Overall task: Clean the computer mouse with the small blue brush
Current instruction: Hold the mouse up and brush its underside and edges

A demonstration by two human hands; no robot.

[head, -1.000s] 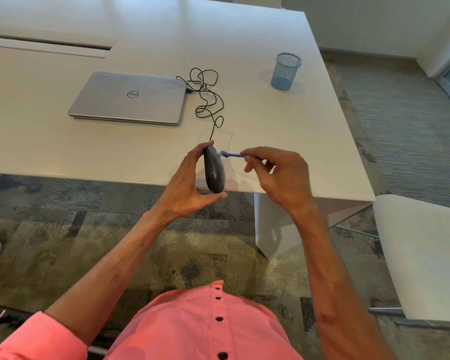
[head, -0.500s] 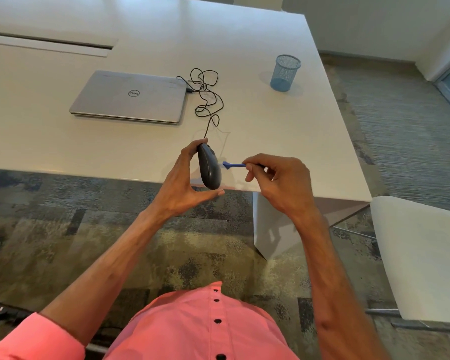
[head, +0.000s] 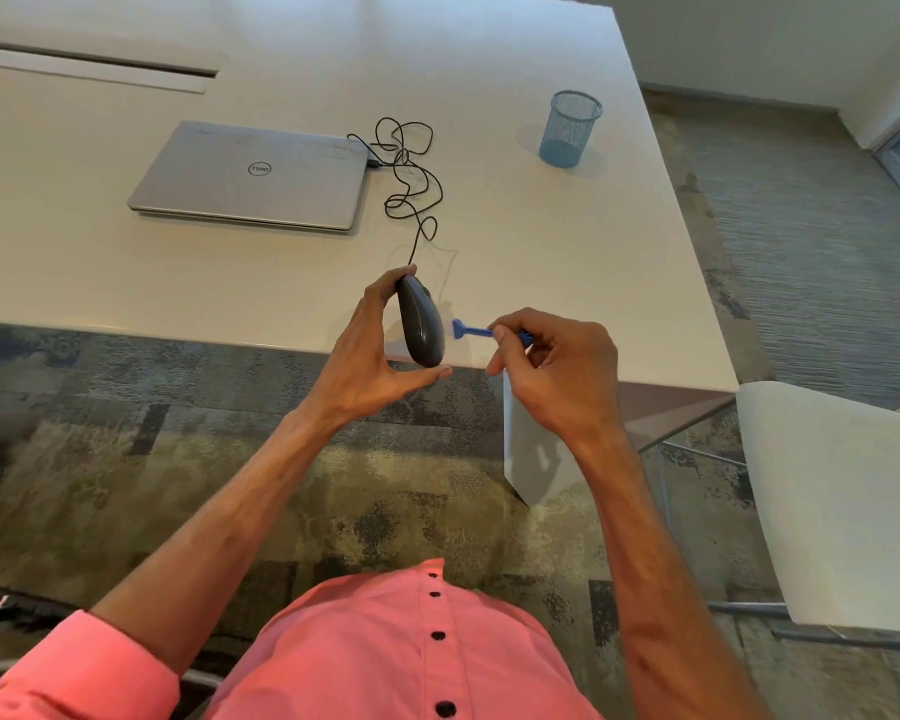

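Observation:
A dark grey wired computer mouse [head: 421, 327] is held on edge above the table's near rim by my left hand [head: 370, 356], fingertips at its front and thumb under its rear. Its black cable [head: 411, 174] runs in loops back to the laptop. My right hand [head: 557, 366] pinches the handle of the small blue brush [head: 471, 331] between thumb and forefinger. The brush head points left at the mouse's side, with a small gap between them.
A closed silver laptop [head: 250, 176] lies on the white table [head: 567, 241] at the back left. A blue mesh pen cup [head: 570, 128] stands at the back right. A white chair [head: 842, 501] is at my right, patterned carpet below.
The brush has moved down along the mouse's side and drawn slightly away from it. The left hand has kept its hold on the mouse, which has shifted a little.

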